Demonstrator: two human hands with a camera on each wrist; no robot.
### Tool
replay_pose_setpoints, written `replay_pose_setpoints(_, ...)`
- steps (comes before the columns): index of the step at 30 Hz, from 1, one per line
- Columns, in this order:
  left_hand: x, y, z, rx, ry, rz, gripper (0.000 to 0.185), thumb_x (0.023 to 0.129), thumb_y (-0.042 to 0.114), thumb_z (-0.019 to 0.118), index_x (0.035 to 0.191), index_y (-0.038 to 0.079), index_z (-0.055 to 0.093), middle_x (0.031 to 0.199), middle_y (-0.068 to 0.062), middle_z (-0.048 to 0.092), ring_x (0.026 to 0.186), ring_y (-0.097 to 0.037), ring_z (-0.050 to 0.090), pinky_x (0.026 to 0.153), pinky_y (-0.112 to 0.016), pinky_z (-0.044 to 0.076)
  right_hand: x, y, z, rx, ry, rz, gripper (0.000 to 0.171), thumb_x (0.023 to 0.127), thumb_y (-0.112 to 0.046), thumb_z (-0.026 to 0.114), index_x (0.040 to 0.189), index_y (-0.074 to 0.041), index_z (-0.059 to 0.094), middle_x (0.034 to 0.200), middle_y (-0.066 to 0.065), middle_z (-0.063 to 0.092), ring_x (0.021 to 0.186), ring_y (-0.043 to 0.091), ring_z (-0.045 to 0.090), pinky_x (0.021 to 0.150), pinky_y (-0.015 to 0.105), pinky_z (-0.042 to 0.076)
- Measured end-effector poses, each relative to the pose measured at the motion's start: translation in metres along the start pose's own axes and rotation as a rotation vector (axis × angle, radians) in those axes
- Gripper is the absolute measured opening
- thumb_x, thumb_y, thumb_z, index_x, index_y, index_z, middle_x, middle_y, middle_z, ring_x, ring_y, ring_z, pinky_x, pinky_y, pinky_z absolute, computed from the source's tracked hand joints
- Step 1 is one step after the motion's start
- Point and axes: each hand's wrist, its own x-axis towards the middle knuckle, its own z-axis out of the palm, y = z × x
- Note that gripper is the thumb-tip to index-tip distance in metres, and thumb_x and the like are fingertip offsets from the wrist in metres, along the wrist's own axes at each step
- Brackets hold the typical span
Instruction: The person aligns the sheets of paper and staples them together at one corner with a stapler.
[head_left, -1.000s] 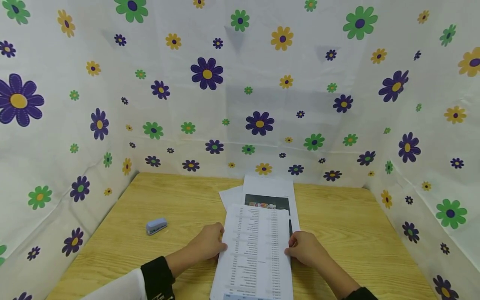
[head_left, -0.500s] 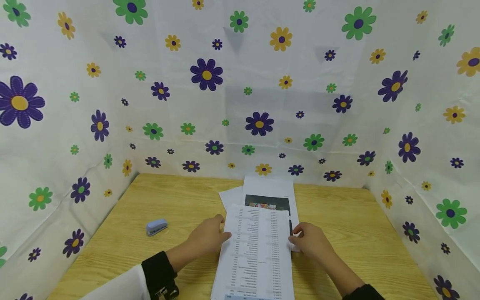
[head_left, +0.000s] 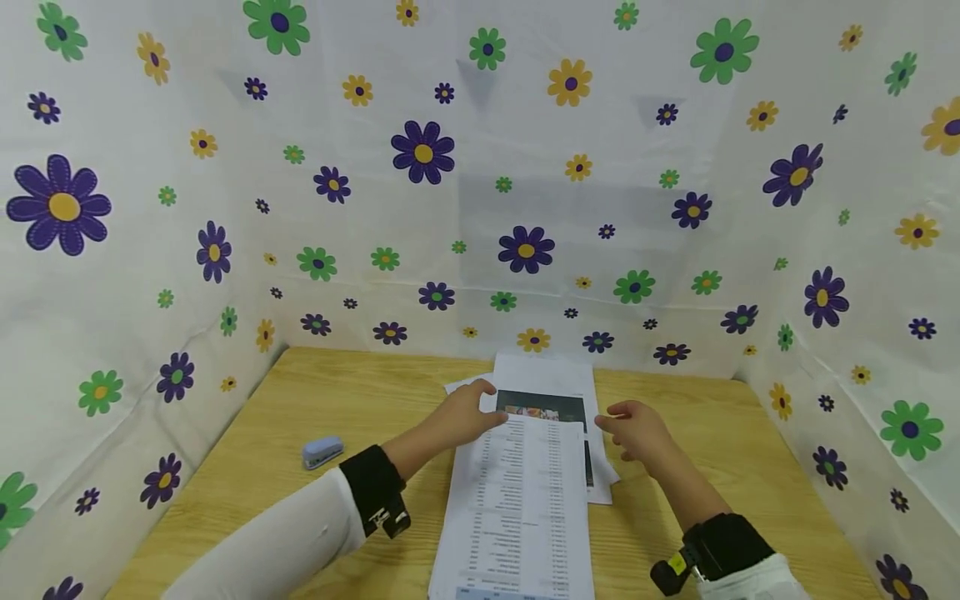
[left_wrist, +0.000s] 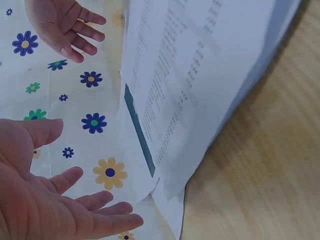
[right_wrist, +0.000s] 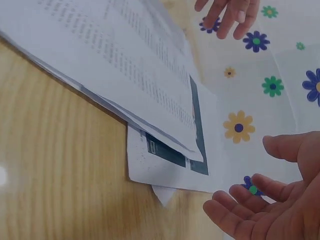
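Observation:
A loose stack of printed sheets (head_left: pixel 525 492) lies on the wooden table (head_left: pixel 352 400), the top sheet covered in lines of small text (left_wrist: pixel 175 85) (right_wrist: pixel 125 55). Under it a sheet with a dark picture (head_left: pixel 542 406) sticks out at the far end. My left hand (head_left: pixel 468 414) hovers open over the far left corner of the stack, fingers straight (left_wrist: pixel 65 200). Beside the far right edge of the papers my right hand (head_left: pixel 633 429) is open with spread fingers (right_wrist: pixel 265 210), holding nothing.
A small blue-grey stapler (head_left: pixel 322 452) sits on the table to the left of my left forearm. Flowered white cloth (head_left: pixel 480 183) walls the table at the back and on both sides. Bare wood lies left and right of the papers.
Both hands let go of the sides of the stack and moved away from me, to its far end. The camera view shifted slightly. The papers stayed roughly in place.

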Motion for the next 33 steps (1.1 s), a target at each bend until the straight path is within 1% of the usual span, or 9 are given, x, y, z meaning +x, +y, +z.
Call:
replay_pose_setpoints(3, 0.018, 0.004, 0.002, -0.027, -0.007, -0.021, 0.063, 0.097, 0.039, 0.069, 0.146, 0.005, 0.049, 0.145, -0.023, 0.055, 0.130, -0.036, 0.057, 0.103, -0.051, 0.050, 0.012, 0.000, -0.002, 0.022, -0.003, 0.037, 0.062, 0.101, -0.038, 0.063, 0.144, 0.004, 0.046, 0.143, 0.030, 0.051, 0.125, 0.047, 0.056, 0.098, 0.054, 0.054)
replay_pose_setpoints(7, 0.042, 0.005, 0.004, -0.064, -0.012, -0.072, 0.068, 0.097, 0.038, 0.069, 0.150, 0.002, 0.045, 0.145, -0.024, 0.056, 0.129, -0.038, 0.058, 0.104, -0.052, 0.049, 0.027, 0.001, 0.001, 0.061, 0.003, 0.094, 0.066, 0.102, -0.040, 0.061, 0.149, 0.002, 0.040, 0.148, 0.030, 0.045, 0.131, 0.048, 0.051, 0.103, 0.057, 0.050)
replay_pose_setpoints(10, 0.056, 0.001, 0.008, -0.094, -0.018, -0.125, 0.071, 0.098, 0.038, 0.068, 0.152, 0.000, 0.042, 0.150, -0.023, 0.051, 0.135, -0.038, 0.052, 0.109, -0.053, 0.046, 0.035, 0.002, 0.005, 0.089, 0.009, 0.142, 0.070, 0.102, -0.041, 0.059, 0.151, 0.002, 0.035, 0.149, 0.030, 0.042, 0.132, 0.048, 0.049, 0.103, 0.057, 0.050)
replay_pose_setpoints(13, 0.069, -0.005, 0.012, -0.089, -0.012, -0.157, 0.070, 0.099, 0.036, 0.066, 0.152, -0.002, 0.041, 0.154, -0.022, 0.047, 0.140, -0.038, 0.048, 0.112, -0.052, 0.043, 0.040, 0.002, 0.008, 0.115, 0.014, 0.181, 0.073, 0.103, -0.043, 0.056, 0.153, 0.004, 0.030, 0.150, 0.031, 0.040, 0.132, 0.049, 0.048, 0.102, 0.058, 0.050)
replay_pose_setpoints(16, 0.079, -0.007, 0.013, -0.075, -0.005, -0.179, 0.067, 0.099, 0.033, 0.065, 0.151, -0.003, 0.042, 0.153, -0.022, 0.047, 0.140, -0.038, 0.047, 0.113, -0.051, 0.042, 0.045, 0.001, 0.008, 0.161, 0.007, 0.221, 0.074, 0.104, -0.043, 0.053, 0.154, 0.005, 0.026, 0.150, 0.031, 0.038, 0.132, 0.050, 0.047, 0.102, 0.059, 0.050)
replay_pose_setpoints(21, 0.090, -0.004, 0.012, -0.068, -0.036, -0.223, 0.067, 0.099, 0.031, 0.065, 0.151, -0.003, 0.042, 0.154, -0.022, 0.046, 0.141, -0.038, 0.046, 0.116, -0.051, 0.039, 0.052, 0.001, 0.009, 0.209, -0.008, 0.293, 0.073, 0.105, -0.043, 0.052, 0.153, 0.006, 0.028, 0.149, 0.032, 0.040, 0.132, 0.048, 0.047, 0.103, 0.056, 0.050)
replay_pose_setpoints(25, 0.096, -0.002, 0.013, -0.077, -0.067, -0.258, 0.068, 0.098, 0.030, 0.065, 0.151, -0.005, 0.040, 0.154, -0.023, 0.046, 0.142, -0.039, 0.045, 0.117, -0.051, 0.038, 0.057, 0.000, 0.012, 0.225, 0.020, 0.337, 0.072, 0.104, -0.043, 0.053, 0.152, 0.006, 0.031, 0.147, 0.031, 0.041, 0.129, 0.046, 0.047, 0.102, 0.055, 0.051)
replay_pose_setpoints(30, 0.102, -0.002, 0.017, -0.087, -0.055, -0.289, 0.066, 0.096, 0.028, 0.067, 0.147, -0.007, 0.044, 0.148, -0.024, 0.051, 0.137, -0.039, 0.050, 0.114, -0.050, 0.041, 0.061, 0.001, 0.015, 0.248, 0.050, 0.365, 0.073, 0.104, -0.046, 0.054, 0.153, 0.003, 0.031, 0.148, 0.028, 0.041, 0.127, 0.043, 0.047, 0.103, 0.051, 0.052)
replay_pose_setpoints(33, 0.105, -0.002, 0.019, -0.114, -0.052, -0.319, 0.063, 0.096, 0.028, 0.067, 0.145, -0.006, 0.046, 0.145, -0.022, 0.054, 0.134, -0.038, 0.052, 0.110, -0.052, 0.045, 0.062, 0.002, 0.015, 0.278, 0.063, 0.365, 0.074, 0.104, -0.044, 0.055, 0.155, 0.003, 0.029, 0.151, 0.030, 0.039, 0.126, 0.042, 0.049, 0.102, 0.050, 0.053)
